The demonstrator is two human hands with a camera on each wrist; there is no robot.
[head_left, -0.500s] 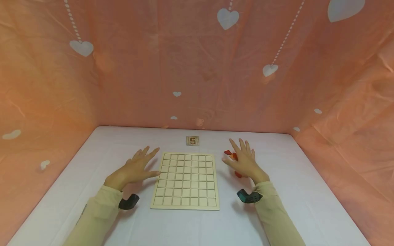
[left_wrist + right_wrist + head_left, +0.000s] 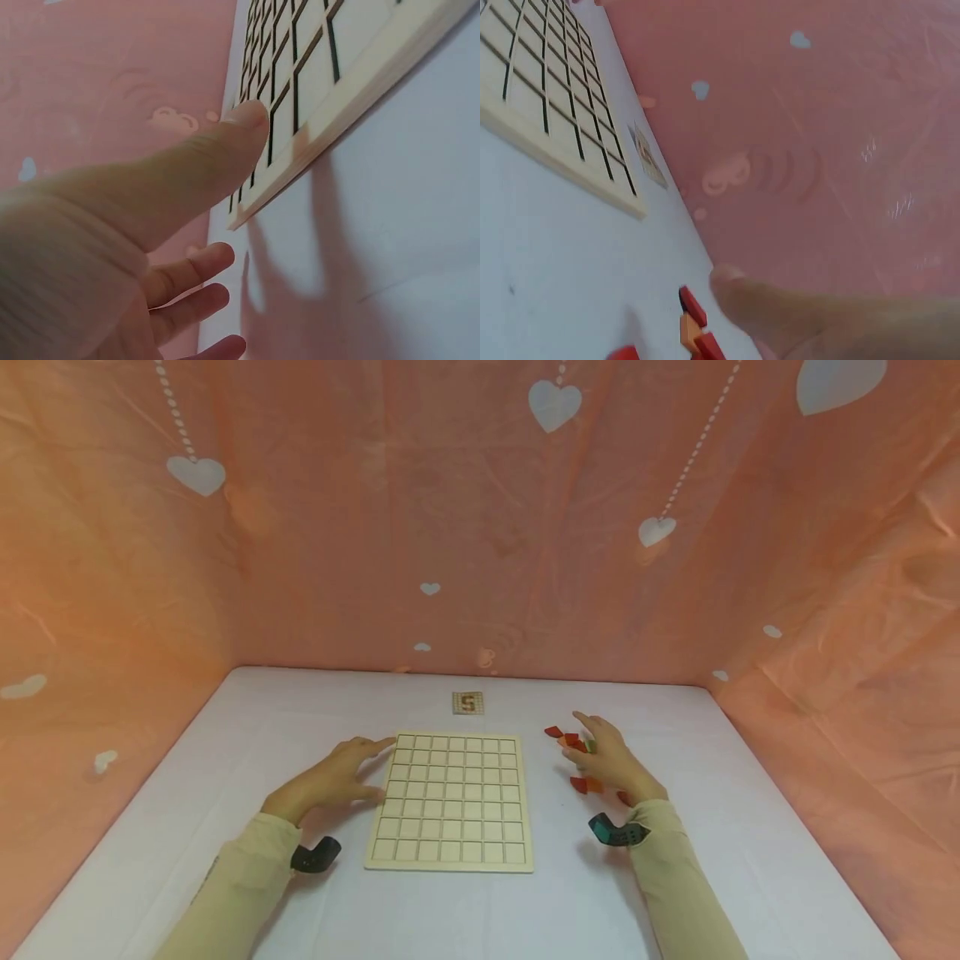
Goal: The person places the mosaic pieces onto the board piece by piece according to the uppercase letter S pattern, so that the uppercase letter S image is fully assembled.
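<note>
A pale wooden board (image 2: 453, 809) with a grid of square cells lies flat on the white table. Along its left edge is my left hand (image 2: 330, 778), fingers extended; the thumb (image 2: 214, 146) overlaps the rim in the left wrist view, and whether it touches cannot be told. To the board's right, my right hand (image 2: 611, 764) hovers over small loose pieces, its fingers loosely bent with nothing seen in them. Among these are a red piece (image 2: 552, 732), an orange piece (image 2: 691, 334) and a partly covered green piece (image 2: 590, 747). More red and orange ones lie nearer me.
Behind the board lies a small square card (image 2: 468, 702) marked with a brown figure like a 5 or S. A peach curtain (image 2: 480, 543) with white hearts surrounds the white table (image 2: 442, 918) on the back and both sides. Dark devices sit at both wrists.
My left hand has shifted right to the board's left edge, its fingers drawn closer together. My right hand has moved to the right and slightly nearer me, uncovering more of the coloured pieces.
</note>
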